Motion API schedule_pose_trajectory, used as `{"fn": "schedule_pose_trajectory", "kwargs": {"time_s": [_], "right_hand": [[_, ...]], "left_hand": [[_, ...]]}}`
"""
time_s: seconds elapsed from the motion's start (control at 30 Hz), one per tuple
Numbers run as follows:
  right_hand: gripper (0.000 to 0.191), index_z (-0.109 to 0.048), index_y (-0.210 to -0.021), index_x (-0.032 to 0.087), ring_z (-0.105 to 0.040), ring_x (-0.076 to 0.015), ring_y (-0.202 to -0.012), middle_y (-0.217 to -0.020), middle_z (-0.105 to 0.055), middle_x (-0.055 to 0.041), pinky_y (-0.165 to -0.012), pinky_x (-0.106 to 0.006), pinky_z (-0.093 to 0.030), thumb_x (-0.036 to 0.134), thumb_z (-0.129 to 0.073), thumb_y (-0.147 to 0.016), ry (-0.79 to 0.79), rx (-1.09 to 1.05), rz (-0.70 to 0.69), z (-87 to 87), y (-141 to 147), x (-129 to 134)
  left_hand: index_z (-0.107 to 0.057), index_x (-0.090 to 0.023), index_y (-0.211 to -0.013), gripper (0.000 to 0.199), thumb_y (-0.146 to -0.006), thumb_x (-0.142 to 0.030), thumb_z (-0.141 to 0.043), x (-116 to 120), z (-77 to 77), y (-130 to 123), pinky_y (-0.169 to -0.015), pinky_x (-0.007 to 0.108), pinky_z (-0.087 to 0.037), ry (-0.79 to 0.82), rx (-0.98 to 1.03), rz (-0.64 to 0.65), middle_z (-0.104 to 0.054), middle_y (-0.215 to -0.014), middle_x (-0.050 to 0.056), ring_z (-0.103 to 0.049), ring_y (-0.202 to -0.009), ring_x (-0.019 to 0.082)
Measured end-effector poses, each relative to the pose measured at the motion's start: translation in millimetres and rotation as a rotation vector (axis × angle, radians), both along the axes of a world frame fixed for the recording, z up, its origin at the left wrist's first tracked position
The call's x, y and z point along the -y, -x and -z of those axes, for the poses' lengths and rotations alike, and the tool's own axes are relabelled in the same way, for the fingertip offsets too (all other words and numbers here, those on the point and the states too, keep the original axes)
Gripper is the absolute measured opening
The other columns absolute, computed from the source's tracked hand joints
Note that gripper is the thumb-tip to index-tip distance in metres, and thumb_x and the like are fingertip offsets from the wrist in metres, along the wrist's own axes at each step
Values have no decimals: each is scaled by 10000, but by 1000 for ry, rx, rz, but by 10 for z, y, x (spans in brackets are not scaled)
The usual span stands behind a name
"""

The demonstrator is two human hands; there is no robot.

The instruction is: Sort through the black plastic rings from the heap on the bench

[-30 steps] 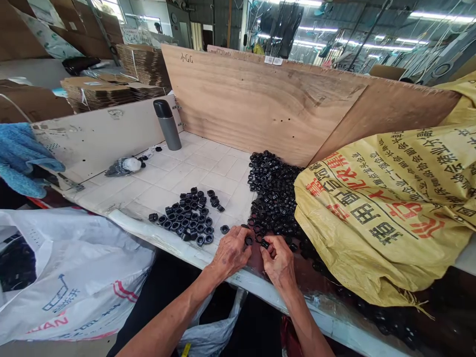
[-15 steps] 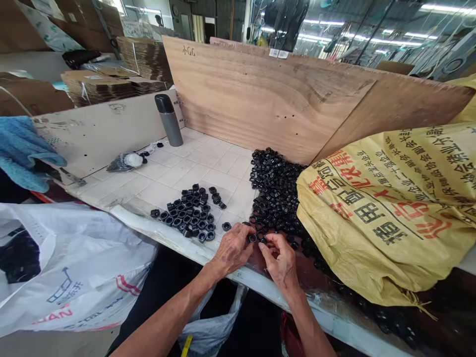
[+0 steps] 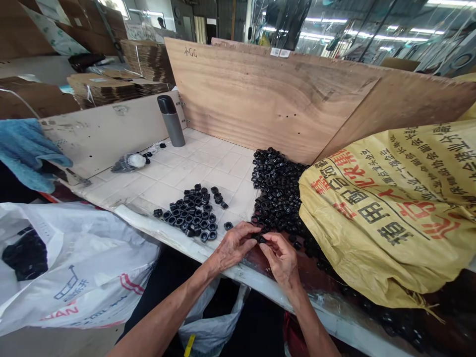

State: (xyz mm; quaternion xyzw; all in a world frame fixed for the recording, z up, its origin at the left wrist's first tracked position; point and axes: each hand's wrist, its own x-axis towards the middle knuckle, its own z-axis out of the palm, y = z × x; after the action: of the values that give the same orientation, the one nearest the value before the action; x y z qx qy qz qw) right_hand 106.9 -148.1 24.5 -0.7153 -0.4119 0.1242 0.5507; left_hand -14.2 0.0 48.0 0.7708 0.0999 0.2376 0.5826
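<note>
My left hand (image 3: 236,244) and my right hand (image 3: 281,255) meet over the table's front edge, thumbs and forefingers pinched toward each other. Between the fingertips are small black plastic rings (image 3: 259,238), partly covered by the fingers. Just beyond the hands lies a big heap of similar black rings (image 3: 277,191). Left of my left hand sits a smaller group of black rings (image 3: 191,210), many with their openings upward. One single ring (image 3: 228,225) lies between that group and my left hand.
A yellow woven sack (image 3: 386,213) covers the right side. Plywood boards (image 3: 260,99) wall the back. A grey thermos (image 3: 171,121) stands at the back left, near a small plastic bag (image 3: 128,162). A white sack (image 3: 92,277) and a blue towel (image 3: 31,151) are at left.
My hands have drawn closer together, and the fingertips now close around rings between them. The view has shifted slightly.
</note>
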Motion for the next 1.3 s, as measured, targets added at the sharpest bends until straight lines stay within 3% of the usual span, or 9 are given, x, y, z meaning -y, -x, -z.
{"fn": "schedule_pose_trajectory", "kwargs": {"time_s": [0.17,0.3,0.4,0.6,0.8,1.0,1.1,1.2,1.3], "right_hand": [[165,-658,-1017,206,-690,-205,-901,-1022,-700,-67,-796,-309,-583,312,-657,-890,-32,-48,21,-28,0,1],[125,-679,-984,219,-678,-220,-959,-1029,-702,-70,-823,-319,-573,302,-660,-892,-46,12,-1,-51,-12,-5],[111,-688,-984,230,-683,-219,-946,-1010,-713,-62,-842,-331,-563,295,-649,-903,-14,83,-2,-46,-14,-8],[302,-614,-1202,207,-709,-210,-875,-978,-731,-68,-786,-317,-573,323,-612,-923,54,175,75,-6,-3,-10],[169,-642,-994,207,-705,-186,-770,-918,-725,-61,-714,-278,-563,338,-540,-963,71,224,10,-23,-7,-21],[266,-651,-962,200,-622,-159,-511,-601,-648,9,-521,-241,-501,436,-529,-958,126,93,25,-17,-9,-32],[310,-654,-933,200,-587,-154,-482,-532,-596,29,-487,-235,-467,474,-511,-963,177,4,16,8,-24,-34],[272,-661,-950,204,-624,-167,-562,-618,-646,6,-558,-250,-502,451,-547,-954,169,5,11,14,-42,-32],[163,-669,-953,216,-677,-200,-791,-867,-707,-49,-736,-300,-541,366,-608,-931,48,106,-5,-21,-46,-37]], "left_hand": [[-688,-186,-1110,258,-855,-219,-661,-1,26,-13,-778,284,-534,120,-70,29,-674,-1038,60,-644,-867,173],[-670,-172,-1093,255,-842,-215,-684,20,91,-16,-787,275,-531,276,-61,41,-671,-1022,58,-655,-863,169],[-663,-176,-1094,257,-841,-218,-688,30,115,-19,-799,282,-534,294,-62,48,-671,-1018,56,-661,-873,174],[-667,-179,-1098,253,-846,-208,-678,32,124,-21,-841,292,-535,246,-38,58,-687,-1041,56,-671,-924,185],[-663,-181,-1101,256,-846,-191,-664,54,128,-24,-792,274,-554,213,-49,56,-693,-1014,47,-686,-881,173],[-667,-193,-1125,265,-865,-155,-630,38,95,-1,-883,291,-537,-94,10,26,-685,-1080,64,-668,-979,184],[-663,-186,-1140,269,-874,-162,-626,35,84,7,-887,292,-534,-131,25,21,-685,-1083,74,-668,-983,186],[-683,-180,-1108,253,-857,-184,-655,50,68,-1,-843,287,-542,-40,-10,-1,-690,-1054,72,-678,-939,186],[-697,-164,-1067,248,-829,-232,-702,64,63,-20,-789,283,-546,187,-61,-5,-706,-1003,68,-685,-874,183]]}}
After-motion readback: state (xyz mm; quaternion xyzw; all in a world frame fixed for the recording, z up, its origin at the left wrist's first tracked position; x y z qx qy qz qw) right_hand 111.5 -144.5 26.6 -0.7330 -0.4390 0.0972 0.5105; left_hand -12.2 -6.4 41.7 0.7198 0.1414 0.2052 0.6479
